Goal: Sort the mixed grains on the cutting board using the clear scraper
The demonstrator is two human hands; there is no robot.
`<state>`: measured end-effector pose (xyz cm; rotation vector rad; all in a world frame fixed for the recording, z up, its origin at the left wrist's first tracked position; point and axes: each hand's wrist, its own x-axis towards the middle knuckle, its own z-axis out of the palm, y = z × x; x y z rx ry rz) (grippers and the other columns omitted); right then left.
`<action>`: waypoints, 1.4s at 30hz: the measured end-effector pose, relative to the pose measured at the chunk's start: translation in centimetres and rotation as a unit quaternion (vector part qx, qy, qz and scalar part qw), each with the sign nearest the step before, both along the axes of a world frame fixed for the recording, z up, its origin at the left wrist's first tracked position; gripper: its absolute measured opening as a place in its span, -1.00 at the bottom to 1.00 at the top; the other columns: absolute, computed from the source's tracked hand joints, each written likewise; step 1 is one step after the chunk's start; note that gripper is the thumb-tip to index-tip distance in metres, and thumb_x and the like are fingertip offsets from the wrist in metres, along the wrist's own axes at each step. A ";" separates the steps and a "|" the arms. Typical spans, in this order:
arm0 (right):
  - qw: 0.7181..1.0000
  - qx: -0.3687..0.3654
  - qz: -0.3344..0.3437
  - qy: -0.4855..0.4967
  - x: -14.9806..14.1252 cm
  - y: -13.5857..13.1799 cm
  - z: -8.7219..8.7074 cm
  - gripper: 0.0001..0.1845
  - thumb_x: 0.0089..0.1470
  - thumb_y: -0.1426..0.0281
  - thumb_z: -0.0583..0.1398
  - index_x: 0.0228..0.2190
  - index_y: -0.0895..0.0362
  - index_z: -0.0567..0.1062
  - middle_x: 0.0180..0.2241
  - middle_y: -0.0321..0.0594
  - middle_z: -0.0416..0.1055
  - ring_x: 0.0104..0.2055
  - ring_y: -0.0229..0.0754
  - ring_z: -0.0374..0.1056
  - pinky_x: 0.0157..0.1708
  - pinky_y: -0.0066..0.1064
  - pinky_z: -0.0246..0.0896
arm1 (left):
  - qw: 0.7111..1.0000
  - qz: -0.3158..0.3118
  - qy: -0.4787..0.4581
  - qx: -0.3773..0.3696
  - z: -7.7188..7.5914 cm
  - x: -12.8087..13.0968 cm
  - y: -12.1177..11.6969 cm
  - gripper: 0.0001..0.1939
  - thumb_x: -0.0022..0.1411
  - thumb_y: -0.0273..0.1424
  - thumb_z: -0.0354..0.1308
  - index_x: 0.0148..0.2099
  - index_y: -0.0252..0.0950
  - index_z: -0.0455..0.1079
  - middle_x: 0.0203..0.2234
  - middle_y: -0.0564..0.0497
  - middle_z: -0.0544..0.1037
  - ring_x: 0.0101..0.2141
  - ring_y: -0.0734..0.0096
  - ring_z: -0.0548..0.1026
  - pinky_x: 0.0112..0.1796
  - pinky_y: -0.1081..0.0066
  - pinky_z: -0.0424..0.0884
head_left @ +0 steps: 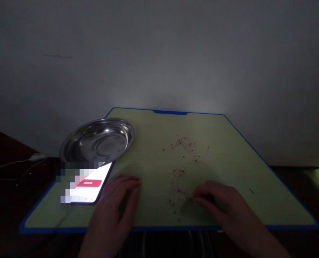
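Observation:
Small pale grains [186,142] mixed with dark, bean-like specks lie scattered in a loose trail on the light green tabletop [148,132]. My right hand [224,202] is at the near end of the trail, thumb and forefinger pinched together just above the surface. Whatever sits between those fingertips is too small and dark to make out. My left hand [116,200] rests on the table to the left of the grains, fingers stretched out and thumb apart from them, holding nothing. Close beside it lies a lit phone [88,183], partly blurred out.
A shiny metal basin [105,143] stands at the back left, overlapping the phone's far end. A thin brown sliver [251,191] lies to the right. Blue edging [256,152] rims the table, and a grey wall [165,53] rises behind it. White cables [14,164] run at the far left.

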<state>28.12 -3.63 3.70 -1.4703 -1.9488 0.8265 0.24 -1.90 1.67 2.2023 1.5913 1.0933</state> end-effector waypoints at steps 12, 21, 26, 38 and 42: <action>1.000 0.013 -0.007 -0.005 -0.4 0.3 -0.1 -0.83 0.20 0.39 0.13 -0.33 0.04 0.54 -0.35 -0.24 0.54 -0.30 -0.15 0.44 -0.28 -0.31 0.31 | 1.000 -0.009 -0.002 -0.005 -0.1 -0.2 -0.1 -0.85 0.33 -0.29 0.04 -0.12 -0.10 0.41 -0.17 0.03 0.59 -0.15 0.20 0.56 -0.14 0.11 0.52; 1.000 0.013 0.004 -0.003 -1.3 0.7 -0.2 -0.84 0.20 0.43 0.14 -0.30 0.06 0.54 -0.32 -0.23 0.54 -0.26 -0.15 0.44 -0.24 -0.29 0.30 | 1.000 -0.008 -0.001 0.004 -0.1 -0.1 0.0 -0.85 0.32 -0.30 0.05 -0.12 -0.11 0.42 -0.17 0.03 0.59 -0.14 0.19 0.56 -0.11 0.09 0.51; 0.999 0.026 0.019 -0.007 -1.6 1.2 0.0 -0.86 0.20 0.45 0.15 -0.32 0.08 0.54 -0.34 -0.25 0.54 -0.28 -0.17 0.44 -0.26 -0.33 0.28 | 1.000 -0.005 0.002 0.006 -0.2 -0.2 -0.1 -0.84 0.32 -0.28 0.05 -0.13 -0.11 0.42 -0.19 0.03 0.59 -0.16 0.19 0.57 -0.14 0.10 0.52; 0.998 0.007 0.062 -0.004 -2.3 1.0 0.0 -0.85 0.15 0.54 0.21 -0.33 0.06 0.54 -0.35 -0.33 0.53 -0.28 -0.23 0.41 -0.26 -0.41 0.25 | 1.000 -0.012 0.002 -0.003 -0.3 -0.3 -0.1 -0.86 0.35 -0.29 0.02 -0.09 -0.06 0.37 -0.14 0.05 0.56 -0.11 0.20 0.52 -0.10 0.05 0.48; 0.998 -0.001 0.062 -0.005 -2.1 0.8 -0.1 -0.85 0.15 0.54 0.22 -0.33 0.06 0.54 -0.36 -0.34 0.52 -0.29 -0.26 0.42 -0.27 -0.43 0.25 | 1.000 -0.014 0.004 -0.007 -0.4 -0.3 -0.2 -0.86 0.35 -0.29 0.03 -0.09 -0.06 0.37 -0.15 0.06 0.56 -0.11 0.20 0.52 -0.10 0.06 0.48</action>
